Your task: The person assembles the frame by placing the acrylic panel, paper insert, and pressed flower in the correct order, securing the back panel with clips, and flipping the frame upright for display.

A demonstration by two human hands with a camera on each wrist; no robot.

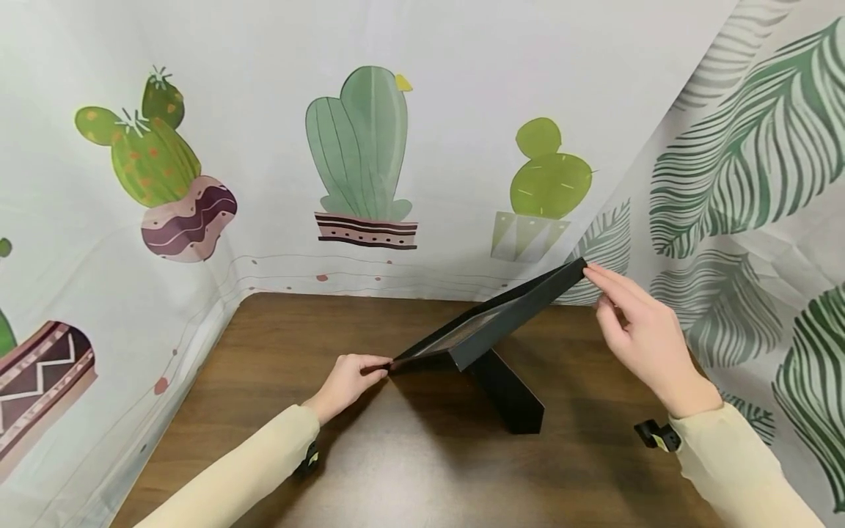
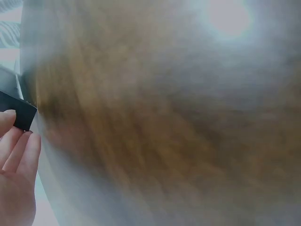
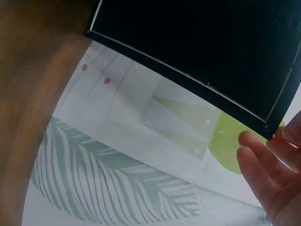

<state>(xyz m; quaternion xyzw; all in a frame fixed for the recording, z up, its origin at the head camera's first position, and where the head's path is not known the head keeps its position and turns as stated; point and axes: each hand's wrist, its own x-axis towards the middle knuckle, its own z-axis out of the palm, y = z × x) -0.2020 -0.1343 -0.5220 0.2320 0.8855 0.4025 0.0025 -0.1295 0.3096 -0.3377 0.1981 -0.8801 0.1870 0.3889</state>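
A black picture frame (image 1: 521, 315) is tilted over the wooden table, its right end raised higher than its left. Behind it, an easel leg (image 1: 508, 392) slants down toward the tabletop. My left hand (image 1: 346, 383) pinches the frame's left corner; in the left wrist view the thumb lies on the edge (image 2: 18, 109) with fingers beneath. At the raised right corner, my right hand (image 1: 643, 334) touches with extended fingertips, the thumb apart below. The right wrist view shows the frame's dark back panel (image 3: 197, 42) and its corner by the fingers.
The brown wooden table (image 1: 297, 330) ends at a white curtain (image 1: 455, 44) printed with cacti and leaves. Another leaf-print sheet (image 1: 746, 183) hangs on the right. Small black devices are strapped to both wrists, one at the right cuff (image 1: 658, 435).
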